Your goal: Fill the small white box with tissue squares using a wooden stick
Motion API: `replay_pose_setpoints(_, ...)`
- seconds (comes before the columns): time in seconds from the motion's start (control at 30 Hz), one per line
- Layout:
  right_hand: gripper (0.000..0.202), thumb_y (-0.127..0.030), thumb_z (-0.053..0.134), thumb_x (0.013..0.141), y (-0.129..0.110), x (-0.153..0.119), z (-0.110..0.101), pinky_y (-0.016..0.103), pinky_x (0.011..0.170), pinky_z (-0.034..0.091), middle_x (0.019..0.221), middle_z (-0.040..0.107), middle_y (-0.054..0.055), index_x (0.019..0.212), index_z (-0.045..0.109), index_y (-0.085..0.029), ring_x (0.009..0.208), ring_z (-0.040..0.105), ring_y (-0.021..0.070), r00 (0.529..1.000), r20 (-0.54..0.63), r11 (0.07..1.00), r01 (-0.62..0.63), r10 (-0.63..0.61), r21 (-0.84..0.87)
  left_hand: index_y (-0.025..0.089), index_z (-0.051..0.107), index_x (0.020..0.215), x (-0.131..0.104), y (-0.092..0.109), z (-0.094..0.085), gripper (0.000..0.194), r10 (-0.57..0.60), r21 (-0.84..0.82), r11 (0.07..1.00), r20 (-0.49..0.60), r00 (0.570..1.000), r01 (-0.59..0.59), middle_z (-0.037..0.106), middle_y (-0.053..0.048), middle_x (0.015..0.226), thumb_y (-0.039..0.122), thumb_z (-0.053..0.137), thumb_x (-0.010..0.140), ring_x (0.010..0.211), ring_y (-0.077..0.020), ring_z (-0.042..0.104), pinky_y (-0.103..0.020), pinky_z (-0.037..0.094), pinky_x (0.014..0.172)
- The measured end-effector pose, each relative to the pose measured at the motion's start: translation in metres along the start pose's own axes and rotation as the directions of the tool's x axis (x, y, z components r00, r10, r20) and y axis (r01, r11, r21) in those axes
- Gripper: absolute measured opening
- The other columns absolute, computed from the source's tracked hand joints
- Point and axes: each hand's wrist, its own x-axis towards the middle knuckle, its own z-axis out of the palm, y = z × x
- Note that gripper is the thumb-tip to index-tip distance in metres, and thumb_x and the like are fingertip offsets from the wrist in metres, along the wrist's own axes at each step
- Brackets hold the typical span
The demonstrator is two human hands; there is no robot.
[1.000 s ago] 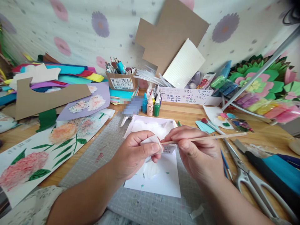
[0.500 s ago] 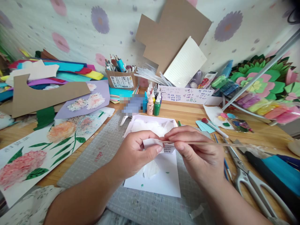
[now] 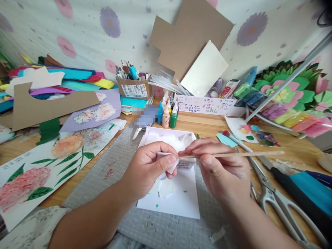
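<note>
My left hand point(image 3: 153, 169) pinches a small piece of white paper point(image 3: 171, 166) between thumb and fingers. My right hand point(image 3: 220, 166) grips a thin wooden stick point(image 3: 249, 154), whose near end meets the white paper at my left fingertips; the stick's other end points right. Behind the hands is an open paper box point(image 3: 168, 133) with white pieces in it. Below them a white sheet point(image 3: 171, 204) bears small green specks and a crumpled white piece point(image 3: 167, 187).
A grey cutting mat point(image 3: 98, 176) lies beneath. Large scissors point(image 3: 269, 190) and a brush point(image 3: 237, 141) lie at right. Paint bottles point(image 3: 173, 116) stand behind the box. A flower painting point(image 3: 67, 159) is at left.
The stick has swung so its far end now shows sharply, angled slightly upward to the right. My right hand has tilted a little, and the paper in my left fingers has turned downward.
</note>
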Motion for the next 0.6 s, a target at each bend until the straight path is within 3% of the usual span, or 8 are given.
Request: replay_pose_setpoints(0.6,0.016,-0.019,0.068,0.087,-0.0035,0.0008,-0.0009,0.041,0.079,0.061,0.089,0.079,0.003,0.096,0.077,-0.029,0.090,0.070,0.0215,0.999,0.049,1.000,-0.006,0.006,-0.012,0.016,0.065,0.076,-0.0003,0.0023,0.0009,0.017,-0.021,-0.006,1.000,0.061,0.998,0.022,0.064,0.000,0.059,0.031,0.070,0.082,0.055,-0.0112,0.055,-0.024,0.043,0.057)
